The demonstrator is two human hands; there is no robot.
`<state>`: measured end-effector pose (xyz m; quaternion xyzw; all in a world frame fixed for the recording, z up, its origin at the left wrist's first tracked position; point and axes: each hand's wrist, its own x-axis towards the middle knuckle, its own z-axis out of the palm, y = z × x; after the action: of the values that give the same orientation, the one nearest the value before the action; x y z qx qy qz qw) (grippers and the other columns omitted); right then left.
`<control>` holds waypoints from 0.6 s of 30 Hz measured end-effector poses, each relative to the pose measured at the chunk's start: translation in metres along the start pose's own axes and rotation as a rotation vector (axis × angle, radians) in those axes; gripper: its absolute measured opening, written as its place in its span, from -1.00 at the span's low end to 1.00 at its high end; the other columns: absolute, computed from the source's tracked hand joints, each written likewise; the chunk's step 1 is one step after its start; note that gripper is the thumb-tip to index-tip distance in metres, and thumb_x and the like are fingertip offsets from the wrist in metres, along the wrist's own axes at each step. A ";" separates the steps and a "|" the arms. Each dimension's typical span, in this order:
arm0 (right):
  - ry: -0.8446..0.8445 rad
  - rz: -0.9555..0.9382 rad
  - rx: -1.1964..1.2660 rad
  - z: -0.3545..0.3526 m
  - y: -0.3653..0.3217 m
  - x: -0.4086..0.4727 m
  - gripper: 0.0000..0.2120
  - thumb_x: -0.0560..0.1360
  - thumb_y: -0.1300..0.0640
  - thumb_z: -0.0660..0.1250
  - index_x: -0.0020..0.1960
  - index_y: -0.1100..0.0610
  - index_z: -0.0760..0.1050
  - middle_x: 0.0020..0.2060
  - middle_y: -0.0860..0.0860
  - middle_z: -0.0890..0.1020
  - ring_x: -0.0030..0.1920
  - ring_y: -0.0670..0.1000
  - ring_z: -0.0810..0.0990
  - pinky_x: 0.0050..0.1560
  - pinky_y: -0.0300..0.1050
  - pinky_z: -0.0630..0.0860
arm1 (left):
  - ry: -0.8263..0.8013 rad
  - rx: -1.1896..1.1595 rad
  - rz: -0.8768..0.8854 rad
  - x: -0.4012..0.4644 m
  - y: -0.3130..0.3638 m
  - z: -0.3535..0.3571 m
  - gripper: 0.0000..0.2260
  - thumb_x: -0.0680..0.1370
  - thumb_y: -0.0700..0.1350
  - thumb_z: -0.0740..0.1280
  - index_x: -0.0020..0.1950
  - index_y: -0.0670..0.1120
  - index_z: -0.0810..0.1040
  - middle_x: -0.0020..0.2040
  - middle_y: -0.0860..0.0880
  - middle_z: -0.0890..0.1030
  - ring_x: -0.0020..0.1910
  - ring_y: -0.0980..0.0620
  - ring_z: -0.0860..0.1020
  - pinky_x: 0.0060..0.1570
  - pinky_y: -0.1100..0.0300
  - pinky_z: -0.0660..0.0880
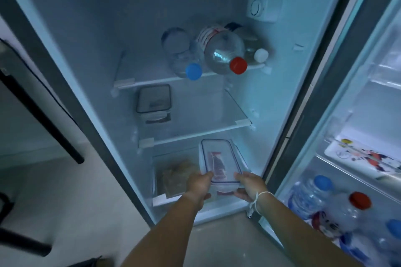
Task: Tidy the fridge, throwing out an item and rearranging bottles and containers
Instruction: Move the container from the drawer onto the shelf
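Observation:
The fridge stands open in front of me. A long clear container [219, 158] with a red-wrapped item inside sits at the bottom level, on the right. My left hand [198, 186] grips its near left corner and my right hand [249, 185] grips its near right corner. Beside it on the left lies a brownish bagged item [176, 174]. A second lidded container [154, 99] rests on the middle shelf at the left. On the top shelf lie a blue-capped bottle [182, 54], a red-capped bottle [223, 50] and a white-capped bottle [256, 50].
The open door [338, 97] hangs at the right, its racks holding a flat printed packet [366, 158] and several water bottles [312, 195] with blue and red caps. The middle shelf [208, 112] has bare glass on its right. A dark table leg [41, 115] stands at the left.

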<state>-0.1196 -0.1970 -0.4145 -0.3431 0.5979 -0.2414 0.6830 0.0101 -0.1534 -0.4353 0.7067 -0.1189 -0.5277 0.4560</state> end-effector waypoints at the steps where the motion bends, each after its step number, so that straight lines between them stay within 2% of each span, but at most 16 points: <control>1: -0.001 -0.015 0.008 -0.002 0.000 -0.008 -0.87 0.55 0.27 0.24 -0.17 0.22 0.47 -0.24 0.15 0.52 -0.26 0.12 0.53 -0.67 -0.33 0.47 | -0.003 0.007 0.011 -0.009 0.001 -0.002 -0.75 0.56 -0.04 0.27 0.18 -0.14 0.48 0.31 -0.16 0.50 0.06 -0.09 0.44 -0.07 0.11 0.45; 3: 0.004 -0.045 0.026 -0.003 -0.002 -0.024 -0.81 0.55 0.27 0.25 -0.24 0.17 0.43 -0.30 0.09 0.50 -0.21 0.12 0.52 -0.65 -0.32 0.49 | -0.007 0.020 0.041 -0.025 0.005 -0.004 -0.68 0.57 -0.04 0.26 0.27 -0.16 0.48 0.34 -0.15 0.48 0.04 -0.07 0.42 -0.08 0.12 0.45; 6: 0.011 -0.061 0.029 -0.004 -0.005 -0.040 -0.97 0.55 0.27 0.25 -0.07 0.21 0.44 -0.27 0.09 0.51 -0.25 0.08 0.52 -0.65 -0.31 0.50 | -0.025 0.021 0.068 -0.048 0.014 -0.006 -0.62 0.57 -0.06 0.25 0.35 -0.17 0.42 0.39 -0.15 0.44 0.08 -0.08 0.43 -0.07 0.12 0.43; 9: 0.022 -0.107 -0.003 -0.002 -0.013 -0.050 -0.94 0.54 0.24 0.26 0.01 0.20 0.44 -0.27 0.08 0.52 -0.29 0.07 0.51 -0.63 -0.32 0.51 | -0.044 -0.007 0.090 -0.063 0.022 -0.010 -0.59 0.58 -0.07 0.24 0.40 -0.17 0.37 0.42 -0.14 0.41 0.26 -0.14 0.45 -0.04 0.11 0.41; 10: 0.017 -0.123 -0.013 0.000 -0.016 -0.053 -0.94 0.54 0.23 0.26 0.01 0.20 0.44 -0.28 0.08 0.51 -0.27 0.07 0.52 -0.61 -0.31 0.52 | -0.055 -0.011 0.101 -0.066 0.026 -0.011 -0.60 0.58 -0.07 0.23 0.40 -0.17 0.36 0.41 -0.14 0.42 0.23 -0.12 0.45 -0.02 0.11 0.40; 12: 0.008 -0.160 -0.019 0.005 -0.025 -0.056 -0.91 0.54 0.23 0.27 0.04 0.20 0.44 -0.21 0.12 0.52 -0.16 0.11 0.53 -0.49 -0.22 0.57 | -0.061 -0.007 0.122 -0.072 0.038 -0.015 -0.63 0.60 -0.07 0.21 0.38 -0.17 0.38 0.33 -0.14 0.45 0.10 -0.07 0.42 -0.02 0.12 0.40; 14: 0.002 -0.193 -0.004 0.012 -0.034 -0.055 -0.81 0.53 0.23 0.28 0.14 0.20 0.44 -0.06 0.15 0.52 -0.04 0.16 0.52 -0.26 -0.11 0.58 | -0.047 -0.001 0.151 -0.071 0.050 -0.020 -0.69 0.59 -0.08 0.22 0.30 -0.17 0.42 0.19 -0.15 0.46 0.04 -0.06 0.39 -0.03 0.12 0.41; 16: 0.002 -0.218 -0.006 0.020 -0.044 -0.051 -0.79 0.53 0.23 0.29 0.16 0.17 0.41 0.00 0.15 0.51 0.00 0.16 0.53 -0.06 -0.01 0.57 | -0.032 -0.004 0.177 -0.067 0.061 -0.025 -0.68 0.58 -0.08 0.23 0.29 -0.19 0.42 0.24 -0.16 0.47 0.05 -0.07 0.40 -0.04 0.11 0.43; 18: 0.002 -0.228 -0.018 0.028 -0.054 -0.043 -0.84 0.53 0.22 0.29 0.10 0.16 0.42 0.01 0.15 0.51 0.00 0.16 0.53 -0.04 0.00 0.57 | -0.023 -0.007 0.191 -0.058 0.071 -0.028 -0.64 0.58 -0.08 0.23 0.34 -0.20 0.40 0.31 -0.16 0.46 0.06 -0.08 0.41 -0.03 0.10 0.44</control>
<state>-0.0950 -0.1956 -0.3441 -0.4148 0.5578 -0.3123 0.6476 0.0325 -0.1405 -0.3426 0.6845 -0.1892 -0.4901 0.5055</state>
